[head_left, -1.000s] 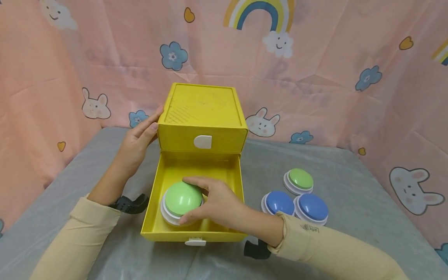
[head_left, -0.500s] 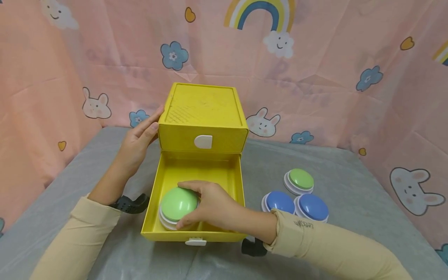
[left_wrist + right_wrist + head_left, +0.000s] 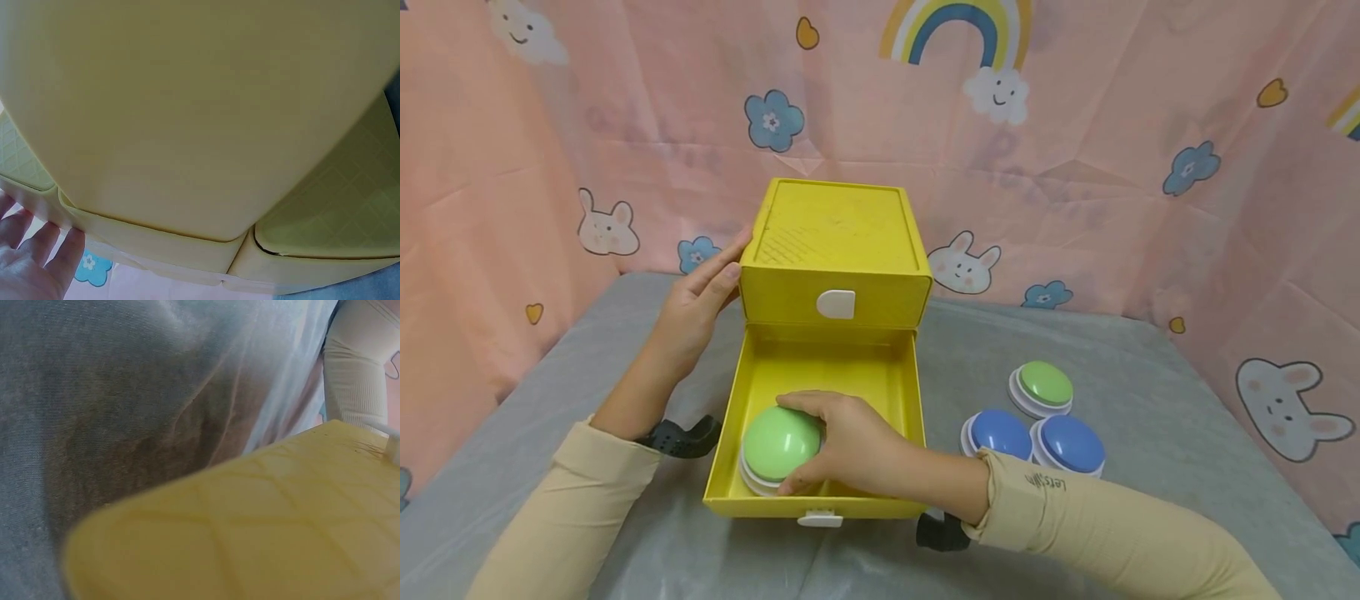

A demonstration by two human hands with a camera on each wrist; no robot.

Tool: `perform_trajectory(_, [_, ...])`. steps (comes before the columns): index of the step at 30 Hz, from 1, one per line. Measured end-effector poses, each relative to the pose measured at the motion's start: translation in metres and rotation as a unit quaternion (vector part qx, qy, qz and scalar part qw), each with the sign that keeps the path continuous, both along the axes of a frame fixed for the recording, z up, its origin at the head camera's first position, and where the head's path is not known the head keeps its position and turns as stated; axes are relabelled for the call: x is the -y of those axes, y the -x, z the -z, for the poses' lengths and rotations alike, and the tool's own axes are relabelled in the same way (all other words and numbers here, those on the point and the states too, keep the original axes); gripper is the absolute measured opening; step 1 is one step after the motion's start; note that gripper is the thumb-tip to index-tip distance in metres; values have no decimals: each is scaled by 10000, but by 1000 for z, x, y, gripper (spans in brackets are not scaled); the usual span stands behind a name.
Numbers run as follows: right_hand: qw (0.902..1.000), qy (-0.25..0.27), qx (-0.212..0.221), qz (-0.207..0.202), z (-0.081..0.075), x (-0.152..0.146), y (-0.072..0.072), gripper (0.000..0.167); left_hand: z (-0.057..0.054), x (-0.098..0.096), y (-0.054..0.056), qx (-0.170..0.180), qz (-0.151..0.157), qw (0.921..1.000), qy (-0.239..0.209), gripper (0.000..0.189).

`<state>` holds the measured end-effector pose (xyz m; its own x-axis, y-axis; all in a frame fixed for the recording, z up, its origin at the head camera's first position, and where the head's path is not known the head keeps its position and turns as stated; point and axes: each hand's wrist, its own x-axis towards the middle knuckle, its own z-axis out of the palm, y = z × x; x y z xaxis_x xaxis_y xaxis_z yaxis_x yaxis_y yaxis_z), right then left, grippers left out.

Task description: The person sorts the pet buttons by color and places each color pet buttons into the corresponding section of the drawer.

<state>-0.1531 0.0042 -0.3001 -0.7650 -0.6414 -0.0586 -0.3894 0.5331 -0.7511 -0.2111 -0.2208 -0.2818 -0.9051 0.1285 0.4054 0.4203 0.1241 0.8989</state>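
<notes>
A yellow two-drawer box point(image 3: 838, 225) stands on the grey cloth, its lower drawer point(image 3: 880, 367) pulled out toward me and its upper drawer closed. In the front left corner of the lower drawer sits a green dome push button point(image 3: 781, 443) with a white base. My right hand point(image 3: 857, 446) grips that button from its right side, thumb in front and fingers behind. My left hand point(image 3: 696, 304) lies with straight fingers against the left side of the box. The left wrist view shows those fingertips point(image 3: 74, 240) at the box's edge.
Right of the box, a smaller-looking green button point(image 3: 1045, 383) and two blue buttons, one left point(image 3: 998, 433) and one right point(image 3: 1070, 443), rest on the grey cloth point(image 3: 1150, 400). White tabs mark the drawer fronts, the lower one point(image 3: 820, 519) near me. A patterned pink curtain hangs behind.
My right hand has shifted the green button slightly left and toward me, into the drawer's front left corner. The left hand and the box have stayed put.
</notes>
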Motion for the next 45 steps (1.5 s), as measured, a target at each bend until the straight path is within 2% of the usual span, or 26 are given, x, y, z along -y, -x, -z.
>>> perform_trajectory(4, [10000, -51, -58, -35, 1, 0, 1, 84, 0, 1, 0, -1, 12, 10000, -39, 51])
perform_trajectory(9, [10000, 9, 90, -2, 2, -2, 2, 84, 1, 1, 1, -15, -1, 10000, -38, 50])
perform_trajectory(15, [9992, 257, 287, -48, -8, -12, 0, 83, 1, 1, 1, -30, 40, 10000, -79, 50])
perform_trajectory(19, [9979, 585, 221, -171, -17, -24, -1, 80, 0, 1, 1, -29, 44, 9999, -99, 51])
perform_trajectory(25, [9947, 986, -116, -276, -24, -48, 0, 72, 0, 0, 0, -13, 41, 10000, -59, 51])
perform_trajectory(28, [9934, 1122, -154, -180, -26, -62, 0, 69, 0, 0, 0, 17, 27, 10000, -41, 52])
perform_trajectory(33, [9906, 1367, 32, -36, -26, -87, 4, 63, 1, 0, 1, 16, 35, 10000, -30, 52])
perform_trajectory(38, [9921, 1233, 75, 209, -25, -112, 10, 62, 1, 0, 2, -66, 120, 9997, -178, 52])
perform_trajectory(45, [9918, 1143, 55, 564, -24, -136, 22, 66, 2, -1, 1, -112, 135, 9997, -150, 52])
